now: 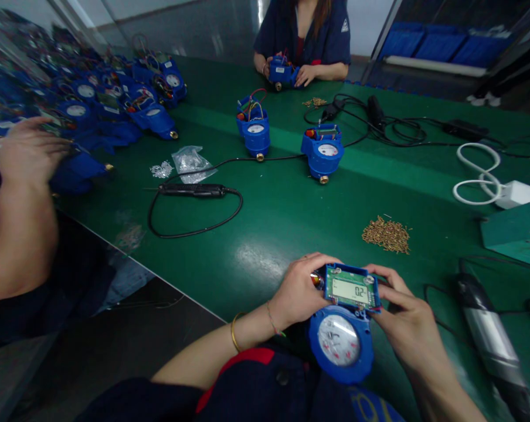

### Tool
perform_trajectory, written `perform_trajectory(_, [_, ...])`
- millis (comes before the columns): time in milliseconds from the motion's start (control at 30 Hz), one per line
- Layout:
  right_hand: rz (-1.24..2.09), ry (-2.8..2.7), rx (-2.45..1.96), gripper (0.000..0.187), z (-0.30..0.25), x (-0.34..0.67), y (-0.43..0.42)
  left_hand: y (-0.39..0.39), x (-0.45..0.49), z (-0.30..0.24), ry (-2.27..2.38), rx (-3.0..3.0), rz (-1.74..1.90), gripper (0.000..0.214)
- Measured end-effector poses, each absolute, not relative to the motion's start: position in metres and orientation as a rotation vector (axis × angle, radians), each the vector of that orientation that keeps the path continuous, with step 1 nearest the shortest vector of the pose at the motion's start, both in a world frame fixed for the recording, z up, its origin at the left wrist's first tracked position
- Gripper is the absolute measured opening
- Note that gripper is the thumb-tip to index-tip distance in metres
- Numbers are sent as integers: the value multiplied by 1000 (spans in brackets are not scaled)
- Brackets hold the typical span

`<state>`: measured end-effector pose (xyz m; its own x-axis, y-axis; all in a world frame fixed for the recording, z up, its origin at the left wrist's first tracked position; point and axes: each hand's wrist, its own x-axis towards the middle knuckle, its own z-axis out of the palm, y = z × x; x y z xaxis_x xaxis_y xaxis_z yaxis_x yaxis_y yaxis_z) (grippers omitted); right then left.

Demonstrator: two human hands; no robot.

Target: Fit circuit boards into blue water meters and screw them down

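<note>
A blue water meter [365, 346] with a round dial and an open electronics box sits close in front of me, at the table's near edge. Inside the box, a green circuit board carries a lit display [349, 291] that reads about 0.2. My left hand [301, 290] grips the box from the left, its thumb near the display's lower edge. From the other side my right hand [403, 313] holds the box, fingers along its right wall. A battery-like part with red and yellow shows beside my left fingers.
Brass-coloured screws [387, 234] lie in a pile beyond my right hand. An electric screwdriver [489, 337] rests at right, another [192, 190] at left by a plastic bag [191, 164]. Two blue meters [324, 153] stand ahead. Co-workers sit opposite and at left, near many meters.
</note>
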<state>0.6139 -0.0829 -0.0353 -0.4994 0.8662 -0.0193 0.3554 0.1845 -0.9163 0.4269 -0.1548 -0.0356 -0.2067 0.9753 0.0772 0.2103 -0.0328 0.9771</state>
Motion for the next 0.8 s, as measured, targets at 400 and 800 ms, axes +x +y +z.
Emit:
perform_trajectory(400, [1380, -1858, -1145, 18, -39, 612, -91, -155, 427, -34, 1556, 1352, 1258, 34])
perform_trajectory(800, [970, -2289, -923, 36, -30, 633, -105, -154, 428, -34, 1552, 1392, 1324, 30])
